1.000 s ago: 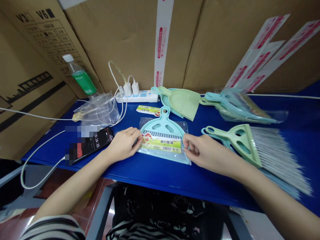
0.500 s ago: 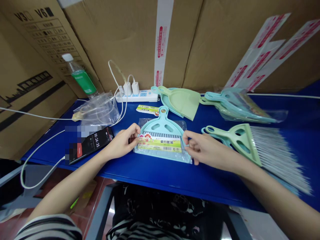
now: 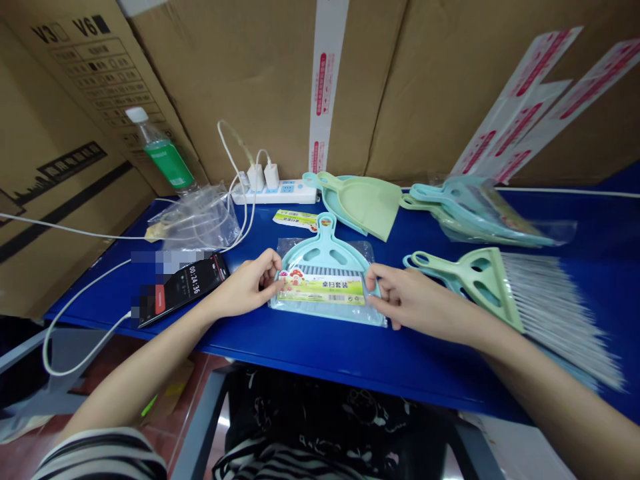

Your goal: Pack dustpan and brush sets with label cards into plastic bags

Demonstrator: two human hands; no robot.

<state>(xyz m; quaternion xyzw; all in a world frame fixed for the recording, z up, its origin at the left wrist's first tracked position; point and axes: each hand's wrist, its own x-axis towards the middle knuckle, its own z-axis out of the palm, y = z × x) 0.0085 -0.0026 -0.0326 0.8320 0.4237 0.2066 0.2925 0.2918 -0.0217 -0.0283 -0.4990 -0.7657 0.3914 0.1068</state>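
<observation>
In front of me on the blue table lies a light-blue dustpan and brush set (image 3: 323, 257) inside a clear plastic bag, its handle pointing away from me. A yellow-green printed card (image 3: 325, 288) with red mushrooms lies across the grey bristles. My left hand (image 3: 253, 283) pinches the left side of the bagged set between thumb and curled fingers. At the opposite side, my right hand (image 3: 400, 293) has its curled fingers closed on the right edge. Both forearms rest low over the table's front edge.
Green and blue brushes (image 3: 480, 280) lie stacked at right, bagged sets (image 3: 480, 210) behind them. Further back are loose dustpans (image 3: 370, 200), a loose card (image 3: 295, 219) and a power strip (image 3: 295, 193). At left are a phone (image 3: 190, 283), plastic bags (image 3: 200, 217) and a bottle (image 3: 167, 160).
Both hands keep hold of the bagged set's sides. The left thumb has shifted slightly right, onto the card's left end. Otherwise nearly everything looks the same.
</observation>
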